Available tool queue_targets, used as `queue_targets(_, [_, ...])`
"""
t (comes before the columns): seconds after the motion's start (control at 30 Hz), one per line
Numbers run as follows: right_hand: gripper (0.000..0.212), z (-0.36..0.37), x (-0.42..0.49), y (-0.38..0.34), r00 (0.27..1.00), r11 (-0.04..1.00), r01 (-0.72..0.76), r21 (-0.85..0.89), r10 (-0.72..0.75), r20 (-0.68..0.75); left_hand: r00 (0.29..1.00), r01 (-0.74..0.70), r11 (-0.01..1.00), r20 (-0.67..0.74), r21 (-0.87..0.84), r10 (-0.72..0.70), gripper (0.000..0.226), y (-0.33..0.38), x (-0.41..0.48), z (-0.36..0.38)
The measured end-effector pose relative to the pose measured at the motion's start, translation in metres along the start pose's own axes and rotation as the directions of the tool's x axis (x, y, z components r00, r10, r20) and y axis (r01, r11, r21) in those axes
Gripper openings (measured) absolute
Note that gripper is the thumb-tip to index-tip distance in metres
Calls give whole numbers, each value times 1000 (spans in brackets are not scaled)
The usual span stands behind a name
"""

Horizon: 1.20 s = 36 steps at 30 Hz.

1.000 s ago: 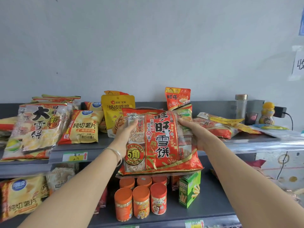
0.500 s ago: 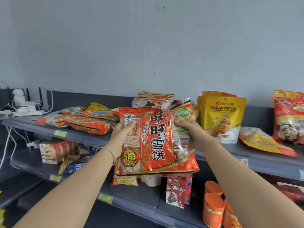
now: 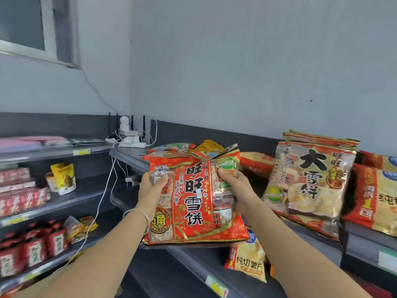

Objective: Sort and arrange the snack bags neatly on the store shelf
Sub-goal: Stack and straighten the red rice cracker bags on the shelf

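on the top shelf [image 3: 129,155]: dark metal running from the far left corner toward the near right. it carries the loose stock, and the bare stretch near the corner looks like room for a tidy row.
big cracker stack [image 3: 309,186]: large silver-and-red bags propped up on the shelf at right, faces outward so the print reads from the aisle. they stand just beside the chip bags [image 3: 378,196] at the right edge.
red snack bag [image 3: 193,201]: the thing in hand, upright at centre in front of the shelf, label toward the person. whether its bottom edge touches the shelf lip i cannot tell. a second bag may be pressed behind it.
loose heap [image 3: 189,147]: crumpled bags lying flat on the shelf behind the held bag, apparently not yet sorted.
left hand [image 3: 151,186]: grip clamped on the bag's upper left corner, fingers curled round it.
right hand [image 3: 238,186]: grip clamped on the upper right corner in the same way.
why two hands: pinching both upper corners probably keeps the slack bag flat and square, ready to stand face-out.
next move: likely needs a free spot chosen first, perhaps beside matching bags.
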State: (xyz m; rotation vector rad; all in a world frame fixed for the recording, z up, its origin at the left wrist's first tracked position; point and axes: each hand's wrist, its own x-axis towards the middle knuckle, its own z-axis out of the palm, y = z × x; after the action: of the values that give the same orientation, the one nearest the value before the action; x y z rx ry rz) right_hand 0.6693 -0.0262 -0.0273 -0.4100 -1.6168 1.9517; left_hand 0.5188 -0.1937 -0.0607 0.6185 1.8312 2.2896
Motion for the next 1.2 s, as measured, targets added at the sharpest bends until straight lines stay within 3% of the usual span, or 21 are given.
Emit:
queue_targets(0.1, [39,26,45,12,1000,999,-3,43,2,29,998,-19,999,-58,27,21,23,-7,39,-16])
queue_targets(0.3, [40,72,143,14,996,990,-27,137,15,84,988,-99,992,-107,82,108,58,2,125,-28])
queue_targets(0.4, [43,98,187,11,997,979,-34,201,19,78,966,-203,955,-118,214,231,58,8,164,-31])
queue_targets(0.5, [44,125,226,10,996,971,-39,238,19,86,964,-133,928,-173,347,202,69,8,206,-45])
queue_targets(0.7, [47,168,307,9,998,974,-20,225,7,55,973,-155,958,-133,241,191,74,5,300,-61])
queue_targets(0.9, [39,192,387,-6,996,974,53,220,-37,-76,976,-216,966,12,141,216,76,7,407,-52])
queue_targets(1.07, [34,179,439,-28,957,943,258,211,-220,-188,981,-137,989,145,62,127,77,1,492,-19])
queue_targets(1.2, [35,151,473,-46,859,874,485,-25,-482,-172,960,-149,987,249,57,131,55,-7,538,31])
